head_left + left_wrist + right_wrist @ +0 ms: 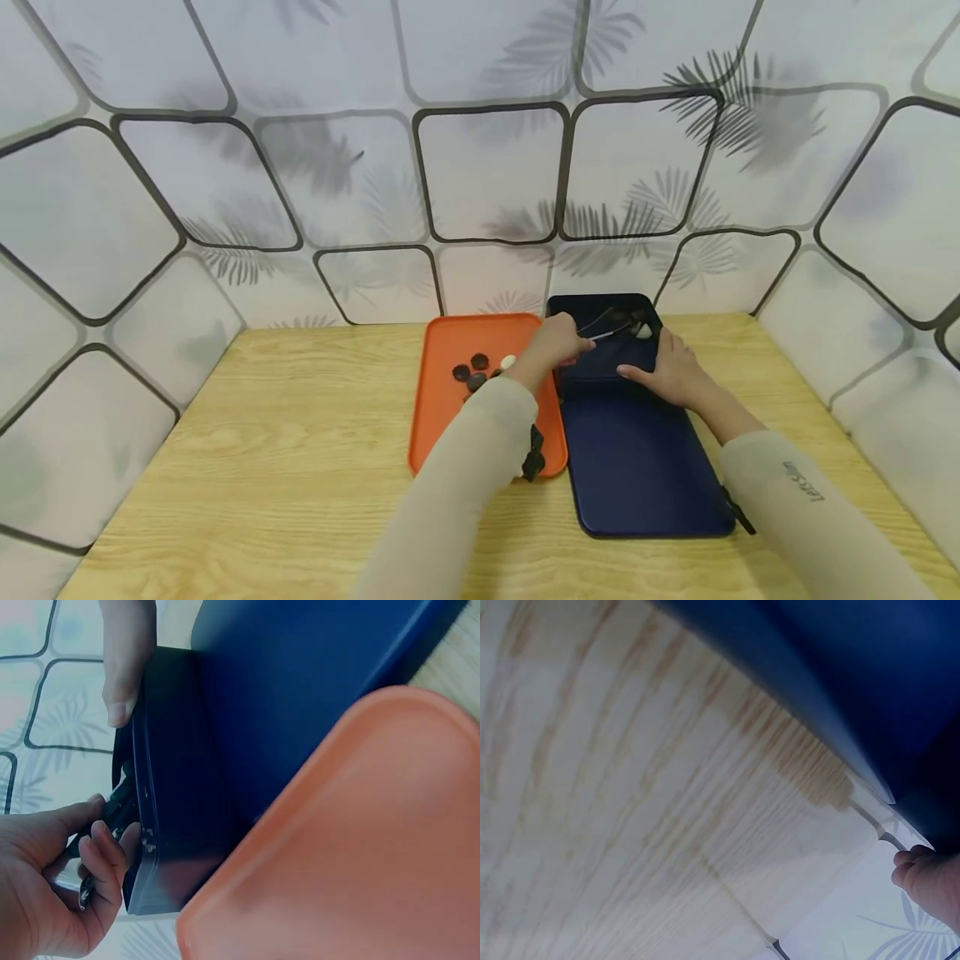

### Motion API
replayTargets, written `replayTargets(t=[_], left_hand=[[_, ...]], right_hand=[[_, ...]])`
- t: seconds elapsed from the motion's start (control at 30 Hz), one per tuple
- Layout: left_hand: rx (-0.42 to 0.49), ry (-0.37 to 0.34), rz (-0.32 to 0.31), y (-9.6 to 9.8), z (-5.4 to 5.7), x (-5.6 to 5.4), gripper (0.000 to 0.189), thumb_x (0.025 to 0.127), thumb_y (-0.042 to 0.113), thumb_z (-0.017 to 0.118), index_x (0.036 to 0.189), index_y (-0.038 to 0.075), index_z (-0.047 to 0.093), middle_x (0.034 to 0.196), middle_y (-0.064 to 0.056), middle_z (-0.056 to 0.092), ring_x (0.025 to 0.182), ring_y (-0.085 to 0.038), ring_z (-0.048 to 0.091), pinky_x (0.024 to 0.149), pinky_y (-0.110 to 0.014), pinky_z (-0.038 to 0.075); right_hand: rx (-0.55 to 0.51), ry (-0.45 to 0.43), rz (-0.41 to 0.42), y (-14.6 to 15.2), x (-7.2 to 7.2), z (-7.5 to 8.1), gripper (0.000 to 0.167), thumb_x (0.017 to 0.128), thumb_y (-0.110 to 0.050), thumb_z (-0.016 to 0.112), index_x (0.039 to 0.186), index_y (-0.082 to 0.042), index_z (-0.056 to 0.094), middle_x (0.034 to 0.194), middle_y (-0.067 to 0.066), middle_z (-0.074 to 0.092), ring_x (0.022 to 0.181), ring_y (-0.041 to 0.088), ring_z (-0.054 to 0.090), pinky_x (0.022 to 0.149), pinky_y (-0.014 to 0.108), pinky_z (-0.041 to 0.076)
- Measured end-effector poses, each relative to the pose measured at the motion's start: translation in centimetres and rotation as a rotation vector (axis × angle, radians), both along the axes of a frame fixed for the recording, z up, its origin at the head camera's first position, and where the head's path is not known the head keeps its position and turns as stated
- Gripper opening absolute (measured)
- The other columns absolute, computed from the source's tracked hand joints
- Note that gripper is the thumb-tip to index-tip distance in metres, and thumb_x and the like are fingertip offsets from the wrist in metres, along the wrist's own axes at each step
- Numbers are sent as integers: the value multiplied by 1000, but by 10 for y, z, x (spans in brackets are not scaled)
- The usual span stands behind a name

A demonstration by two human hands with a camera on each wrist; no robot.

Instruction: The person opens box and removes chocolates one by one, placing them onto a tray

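My left hand [553, 340] grips slim metal tongs [602, 336], whose far ends reach into a dark box [600, 364]. In the left wrist view the same hand [71, 877] has its fingers bent around the handles, right by the box's rim. A small white piece [643, 332] shows inside the box near the tongs' tips. At the box's right front corner, my right hand [675, 371] holds on, thumb along the front rim and fingers at the right side. Its fingertips [915, 862] appear at the right wrist view's edge.
Left of the box lies an orange tray [441, 433] with several dark scalloped pieces [477, 382] and a white piece [507, 362], partly hidden by the left arm. A dark blue tray [637, 475] lies in front of the box. Patterned fabric walls [491, 175] surround the wooden table [300, 450].
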State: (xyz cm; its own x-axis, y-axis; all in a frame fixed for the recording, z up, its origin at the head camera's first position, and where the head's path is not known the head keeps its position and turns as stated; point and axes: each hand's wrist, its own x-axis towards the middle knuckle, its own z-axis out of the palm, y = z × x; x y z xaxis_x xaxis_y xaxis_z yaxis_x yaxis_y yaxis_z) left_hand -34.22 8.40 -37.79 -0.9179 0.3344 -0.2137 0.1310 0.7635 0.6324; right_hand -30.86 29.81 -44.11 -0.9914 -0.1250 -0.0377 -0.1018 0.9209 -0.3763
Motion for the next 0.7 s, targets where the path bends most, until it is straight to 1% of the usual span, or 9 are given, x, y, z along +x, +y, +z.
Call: replayTargets(t=[0.13, 0.2, 0.27, 0.37, 0.47, 0.57, 0.7], left_hand=[[-55, 27, 25, 7, 0, 0, 35, 90, 32, 65, 84, -2, 74, 45, 0, 48, 52, -19, 58, 47, -24, 40], [-99, 46, 21, 10, 0, -1, 35, 91, 33, 64, 84, 1, 74, 45, 0, 49, 46, -15, 53, 46, -24, 40], [-143, 69, 4, 12, 0, -1, 34, 91, 34, 63, 83, 3, 74, 46, 1, 48, 44, -12, 50, 45, -24, 39], [-214, 115, -11, 12, 1, 0, 30, 92, 36, 62, 80, 9, 69, 52, 2, 47, 46, -11, 49, 45, -24, 38], [-258, 154, -21, 11, 2, 1, 28, 91, 37, 62, 76, 14, 61, 59, 2, 46, 52, -12, 49, 47, -25, 38], [-279, 165, -43, 11, 3, 3, 27, 91, 37, 62, 77, 15, 60, 62, 3, 48, 56, -12, 52, 50, -26, 40], [-308, 139, -61, 13, 1, 6, 28, 92, 39, 60, 77, 15, 60, 62, 3, 49, 55, -12, 52, 52, -26, 41]], right_hand=[[-8, 1, 2, 0, 0, 1, 115, 86, -66, 50, 140, 22, -1, 140, 48, 11, 126, 63, 17, 102, 66, 21], [-10, -3, -2, 2, 0, 1, 115, 86, -65, 51, 140, 22, -2, 140, 47, 10, 126, 63, 17, 102, 66, 21], [-7, -5, -3, 2, -1, 1, 115, 86, -65, 50, 140, 22, -3, 141, 47, 9, 127, 63, 16, 102, 67, 20], [-4, -7, -1, 3, -3, 3, 115, 87, -65, 49, 141, 21, -4, 142, 47, 8, 128, 62, 14, 103, 66, 19], [-4, -15, 3, 2, -3, 4, 116, 86, -66, 49, 140, 21, -5, 141, 47, 7, 128, 63, 13, 103, 66, 18], [0, -26, 1, 2, -2, 5, 116, 86, -67, 49, 140, 21, -5, 141, 47, 6, 128, 63, 13, 103, 66, 18], [5, -25, 0, 1, 0, 3, 116, 86, -67, 49, 140, 22, -3, 141, 48, 8, 127, 63, 14, 103, 66, 18]])
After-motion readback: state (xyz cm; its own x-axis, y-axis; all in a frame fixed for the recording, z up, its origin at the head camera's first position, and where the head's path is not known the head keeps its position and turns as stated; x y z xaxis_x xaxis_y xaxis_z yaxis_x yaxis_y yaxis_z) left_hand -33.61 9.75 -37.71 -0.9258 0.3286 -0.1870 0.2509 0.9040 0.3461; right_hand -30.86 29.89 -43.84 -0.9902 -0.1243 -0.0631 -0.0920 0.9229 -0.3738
